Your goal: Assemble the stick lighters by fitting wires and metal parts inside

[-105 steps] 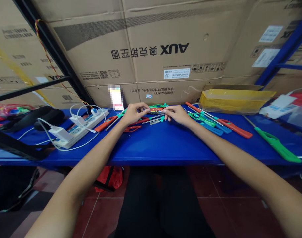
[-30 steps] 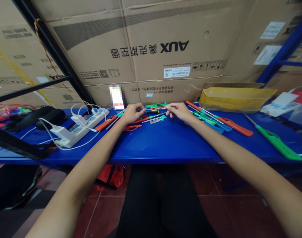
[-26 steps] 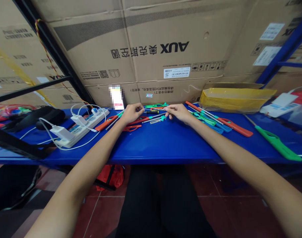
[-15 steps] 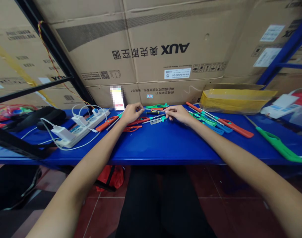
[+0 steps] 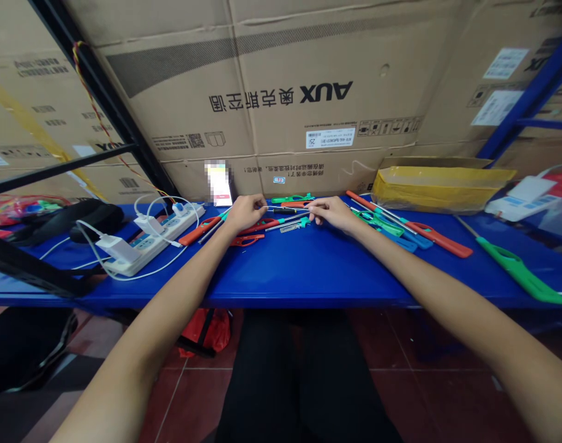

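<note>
My left hand (image 5: pixel 248 212) is over the back of the blue table, thumb and fingers pinched on one end of a thin pale wire (image 5: pixel 274 207). Opposite it, my right hand (image 5: pixel 331 212) pinches the other end, and the wire spans the gap between them. Under the wire lies a screwdriver (image 5: pixel 284 211) with a dark handle. Red lighter parts (image 5: pixel 246 239) lie beside my left hand. Close to my right fingertips are a small green part (image 5: pixel 303 222) and metal tubes (image 5: pixel 281 223). The fingertips themselves are too small to make out fully.
Long-necked lighters (image 5: pixel 440 239) in red, green and blue lie to the right, with a green one (image 5: pixel 516 267) farther out. A power strip (image 5: pixel 158 240) with chargers and cables sits left. A lit phone (image 5: pixel 220 184) leans on the carton (image 5: pixel 281 55). A yellow-taped box (image 5: pixel 442 187) stands behind.
Both hands stay nearly in place, still pinching the wire. My left hand has dipped very slightly, and the screwdriver's handle looks turned, with less yellow showing.
</note>
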Motion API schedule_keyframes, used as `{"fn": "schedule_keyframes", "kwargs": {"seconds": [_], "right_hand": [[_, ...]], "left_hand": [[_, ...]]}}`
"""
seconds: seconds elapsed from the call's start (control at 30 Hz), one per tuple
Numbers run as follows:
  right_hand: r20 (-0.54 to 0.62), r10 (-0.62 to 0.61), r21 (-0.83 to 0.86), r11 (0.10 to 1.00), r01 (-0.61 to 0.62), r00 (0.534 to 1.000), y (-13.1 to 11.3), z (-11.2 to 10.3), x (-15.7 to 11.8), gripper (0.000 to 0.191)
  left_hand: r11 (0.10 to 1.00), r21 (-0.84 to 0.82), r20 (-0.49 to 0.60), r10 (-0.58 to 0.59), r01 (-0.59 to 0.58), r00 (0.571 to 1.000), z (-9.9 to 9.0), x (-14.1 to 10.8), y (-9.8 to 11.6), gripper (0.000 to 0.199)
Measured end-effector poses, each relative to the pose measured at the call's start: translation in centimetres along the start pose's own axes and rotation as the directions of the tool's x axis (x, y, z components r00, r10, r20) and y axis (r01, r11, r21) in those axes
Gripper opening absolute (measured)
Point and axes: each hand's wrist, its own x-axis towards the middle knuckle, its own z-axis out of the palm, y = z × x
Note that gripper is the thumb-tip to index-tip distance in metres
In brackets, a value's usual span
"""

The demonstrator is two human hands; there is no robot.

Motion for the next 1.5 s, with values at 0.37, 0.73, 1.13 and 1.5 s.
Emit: {"fn": "schedule_keyframes", "kwargs": {"seconds": [0.37,0.73,1.13,1.5], "right_hand": [[-0.020,0.012,-0.007,1.000,-0.012,1.000,0.1,0.1,-0.2,0.025],[0.017,-0.021,0.003,1.000,0.021,1.000,-0.4,0.7,-0.3,0.023],[0.001,-0.088,-0.144,0.986,0.087,0.996,-0.5,0.2,-0.4,0.023],[0.007,-0.155,-0.159,0.975,0.154,0.988,-0.6,0.7,-0.7,0.026]], "left_hand": [[0.991,-0.026,0.064,0.133,-0.132,0.989,0.4,-0.7,1.9,0.016],[0.967,-0.074,0.061,0.250,-0.246,0.966,1.1,-0.7,3.4,0.024],[0.973,-0.101,0.056,0.214,-0.207,0.975,0.5,-0.9,3.7,0.021],[0.956,-0.132,0.078,0.274,-0.263,0.959,1.4,-1.1,5.3,0.027]]}}
